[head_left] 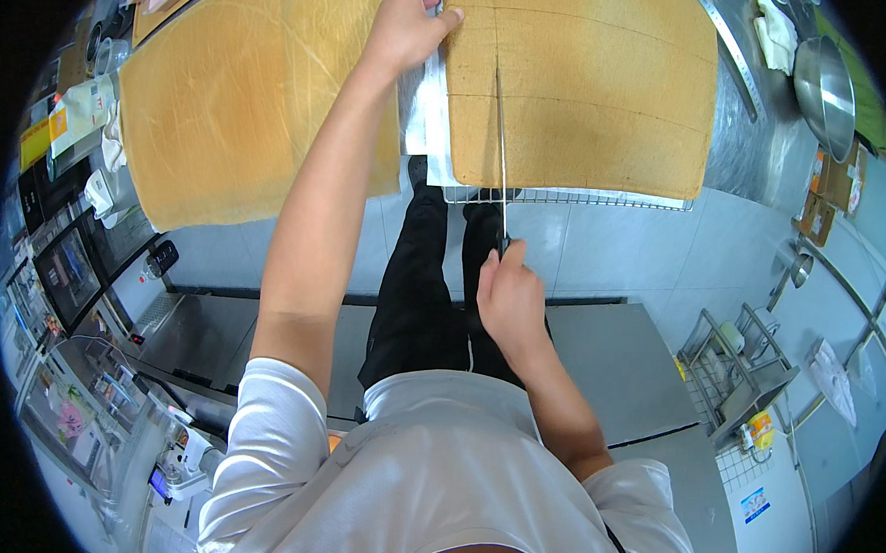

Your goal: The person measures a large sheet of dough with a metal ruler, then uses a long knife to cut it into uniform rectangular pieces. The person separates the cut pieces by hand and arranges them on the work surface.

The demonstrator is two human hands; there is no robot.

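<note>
A large sheet of sponge cake [597, 142] lies on white paper over a wire rack [587, 200], with thin lines scored across its top. My right hand [512, 298] grips the dark handle of a long, thin-bladed knife [503, 153]. The blade points away from me and lies along the lengthwise line near the cake's left side. At the cake's upper left edge is my left hand [421, 20], thumb spread towards the cake; its fingertips are partly cut off by the picture's top. Left of it a yellowish sheet [220, 118] covers the work surface.
A metal ruler [731, 55] lies right of the cake on the steel table [752, 153]. Beyond it are a white cloth [775, 33] and a steel bowl [825, 97]. Packages [83, 116] and cloths stand at the far left. Grey counters [617, 366] are behind me.
</note>
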